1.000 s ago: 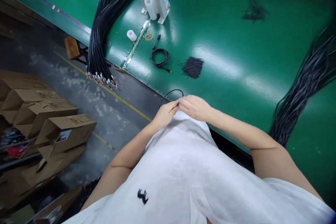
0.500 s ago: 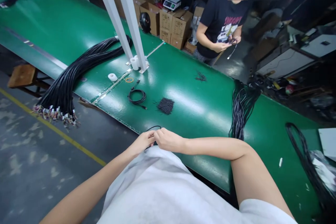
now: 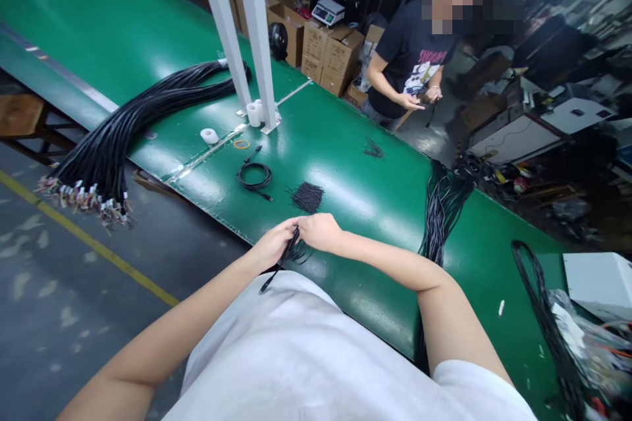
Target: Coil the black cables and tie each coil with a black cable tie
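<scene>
My left hand (image 3: 272, 245) and my right hand (image 3: 320, 231) meet at the near edge of the green table (image 3: 355, 145), both closed on a thin black cable (image 3: 286, 255). One end of the cable hangs down toward my white shirt, and its loops bunch between my fingers. A pile of short black ties (image 3: 307, 197) lies just beyond my hands. Farther out rests a coiled black cable (image 3: 255, 176).
A thick bundle of black cables (image 3: 128, 125) drapes over the table's left edge. Another cable bundle (image 3: 442, 207) hangs at the right. White posts (image 3: 241, 33), a tape roll (image 3: 209, 136) and a rubber band (image 3: 241, 144) stand behind. A person in a black shirt (image 3: 415, 59) works across the table by cardboard boxes (image 3: 326, 46).
The view has lifted from the table edge to the whole table. My hands have moved out over the table, and the cable's loop is now gathered between them with an end hanging.
</scene>
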`<state>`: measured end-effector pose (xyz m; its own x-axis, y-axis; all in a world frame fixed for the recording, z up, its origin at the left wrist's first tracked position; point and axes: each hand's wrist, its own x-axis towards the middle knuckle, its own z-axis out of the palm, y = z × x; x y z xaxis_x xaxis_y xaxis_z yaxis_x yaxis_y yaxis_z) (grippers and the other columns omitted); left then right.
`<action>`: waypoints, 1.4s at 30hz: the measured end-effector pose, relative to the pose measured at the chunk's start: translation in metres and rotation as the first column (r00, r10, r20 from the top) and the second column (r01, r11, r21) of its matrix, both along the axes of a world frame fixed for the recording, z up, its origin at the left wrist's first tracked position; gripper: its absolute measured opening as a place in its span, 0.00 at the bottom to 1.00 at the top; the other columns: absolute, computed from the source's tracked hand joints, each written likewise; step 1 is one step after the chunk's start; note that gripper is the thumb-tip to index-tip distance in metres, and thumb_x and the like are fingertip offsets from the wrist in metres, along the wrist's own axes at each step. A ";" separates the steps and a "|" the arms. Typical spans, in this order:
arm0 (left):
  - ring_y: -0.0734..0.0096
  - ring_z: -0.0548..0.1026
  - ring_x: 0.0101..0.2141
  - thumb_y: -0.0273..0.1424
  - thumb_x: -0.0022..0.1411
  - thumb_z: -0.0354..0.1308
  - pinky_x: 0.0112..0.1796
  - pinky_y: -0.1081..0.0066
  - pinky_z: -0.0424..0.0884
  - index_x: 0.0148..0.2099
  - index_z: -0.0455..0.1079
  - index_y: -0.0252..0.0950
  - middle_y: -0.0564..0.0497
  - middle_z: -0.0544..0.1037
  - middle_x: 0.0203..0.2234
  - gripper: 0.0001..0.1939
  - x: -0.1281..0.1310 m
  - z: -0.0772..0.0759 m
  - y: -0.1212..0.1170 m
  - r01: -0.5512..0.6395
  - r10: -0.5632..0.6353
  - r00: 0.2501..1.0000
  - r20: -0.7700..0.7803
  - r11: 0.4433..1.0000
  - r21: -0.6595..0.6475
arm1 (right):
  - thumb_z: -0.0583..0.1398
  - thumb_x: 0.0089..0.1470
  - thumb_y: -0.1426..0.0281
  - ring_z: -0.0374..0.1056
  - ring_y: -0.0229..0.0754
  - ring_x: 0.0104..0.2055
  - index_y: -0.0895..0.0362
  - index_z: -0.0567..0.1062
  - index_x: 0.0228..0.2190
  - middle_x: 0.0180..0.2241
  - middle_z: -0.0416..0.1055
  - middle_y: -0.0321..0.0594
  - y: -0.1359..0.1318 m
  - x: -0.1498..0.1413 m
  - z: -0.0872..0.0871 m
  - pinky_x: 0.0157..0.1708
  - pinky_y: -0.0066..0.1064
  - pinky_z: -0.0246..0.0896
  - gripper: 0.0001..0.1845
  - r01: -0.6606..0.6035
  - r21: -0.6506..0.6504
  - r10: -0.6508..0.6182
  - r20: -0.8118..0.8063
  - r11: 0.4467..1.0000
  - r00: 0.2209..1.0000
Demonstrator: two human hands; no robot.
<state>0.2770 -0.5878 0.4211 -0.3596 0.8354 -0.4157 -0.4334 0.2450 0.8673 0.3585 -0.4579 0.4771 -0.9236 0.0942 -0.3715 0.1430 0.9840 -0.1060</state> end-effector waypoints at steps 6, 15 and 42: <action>0.55 0.69 0.45 0.30 0.60 0.57 0.50 0.54 0.64 0.49 0.73 0.37 0.43 0.75 0.41 0.14 -0.015 0.010 0.013 0.124 -0.181 0.456 -0.871 0.982 -0.139 | 0.45 0.65 0.70 0.74 0.49 0.42 0.61 0.72 0.46 0.41 0.77 0.52 0.003 0.004 -0.002 0.36 0.32 0.62 0.19 0.059 0.069 -0.055 -0.056 0.996 0.997; 0.65 0.77 0.39 0.30 0.63 0.58 0.41 0.65 0.72 0.56 0.62 0.37 0.46 0.75 0.47 0.20 -0.002 0.008 0.019 0.106 -0.306 0.454 -0.837 0.951 -0.290 | 0.46 0.63 0.73 0.72 0.50 0.42 0.64 0.72 0.43 0.39 0.74 0.56 0.019 0.007 -0.011 0.36 0.35 0.57 0.17 0.012 0.158 -0.004 -0.047 0.987 0.999; 0.47 0.70 0.56 0.29 0.63 0.57 0.61 0.51 0.54 0.44 0.72 0.26 0.31 0.78 0.45 0.11 -0.024 0.002 0.031 0.215 -0.325 0.150 -0.934 0.933 -0.290 | 0.45 0.61 0.76 0.69 0.50 0.43 0.65 0.73 0.43 0.41 0.74 0.55 0.017 0.001 -0.028 0.39 0.36 0.52 0.18 -0.121 0.085 0.124 -0.027 0.989 0.992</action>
